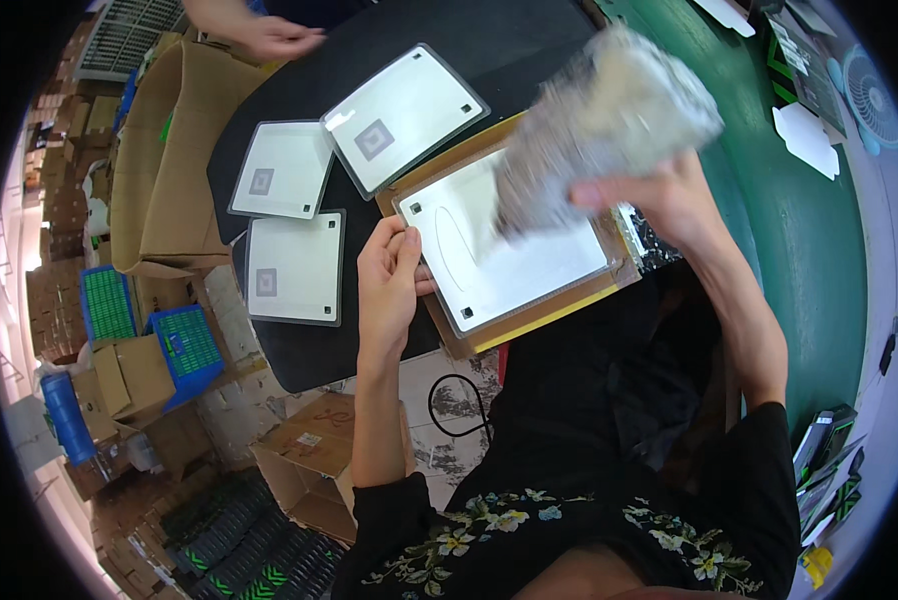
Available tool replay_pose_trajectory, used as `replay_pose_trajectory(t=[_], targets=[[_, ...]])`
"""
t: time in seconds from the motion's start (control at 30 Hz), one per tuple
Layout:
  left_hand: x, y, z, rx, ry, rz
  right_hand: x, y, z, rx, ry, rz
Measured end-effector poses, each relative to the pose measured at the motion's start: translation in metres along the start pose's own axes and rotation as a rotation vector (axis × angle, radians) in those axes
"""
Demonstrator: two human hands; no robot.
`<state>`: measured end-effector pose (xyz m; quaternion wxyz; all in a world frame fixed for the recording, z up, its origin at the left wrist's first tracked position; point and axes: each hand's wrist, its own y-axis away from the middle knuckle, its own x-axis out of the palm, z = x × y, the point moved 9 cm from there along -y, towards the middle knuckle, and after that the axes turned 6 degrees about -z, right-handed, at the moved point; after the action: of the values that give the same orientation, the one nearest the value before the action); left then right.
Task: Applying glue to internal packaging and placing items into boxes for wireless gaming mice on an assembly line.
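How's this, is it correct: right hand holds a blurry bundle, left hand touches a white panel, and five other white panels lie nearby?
Not five: the head view shows three other white panels nearby. The right hand does hold a blurry bundle, and the left hand touches a white panel.

Left hand (389,268): grips clear-rimmed white rectangular panel (539,272) at nine o'clock
Right hand (661,195): holds blurred grey-white crumpled bundle (609,115), one o'clock
Black counter (304,362): three similar white panels (409,118), ten o'clock

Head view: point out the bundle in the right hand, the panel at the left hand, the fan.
Bundle (614,115), head view: blurred middle of its side.
Panel (529,268), head view: white face, near its middle.
Fan (867,87), head view: front grille.
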<state>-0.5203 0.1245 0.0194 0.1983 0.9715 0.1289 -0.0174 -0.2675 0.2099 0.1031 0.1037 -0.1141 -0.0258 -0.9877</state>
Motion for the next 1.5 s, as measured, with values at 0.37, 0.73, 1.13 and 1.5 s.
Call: replay_pose_trajectory(t=[0.37,0.73,1.13,1.5], targets=[[0.000,0.001,-0.002,0.018,-0.018,-0.034,-0.051,-0.007,0.006,-0.080,0.022,-0.094],[0.003,0.005,-0.003,0.103,-0.025,-0.081,-0.080,0.014,0.029,-0.099,0.218,-0.172],[-0.009,0.017,-0.014,0.228,0.277,0.101,-0.142,-0.067,-0.052,0.028,0.780,-0.177],[0.098,0.075,-0.031,0.272,0.507,0.447,-0.368,-0.066,0.085,-0.441,1.747,-0.765]])
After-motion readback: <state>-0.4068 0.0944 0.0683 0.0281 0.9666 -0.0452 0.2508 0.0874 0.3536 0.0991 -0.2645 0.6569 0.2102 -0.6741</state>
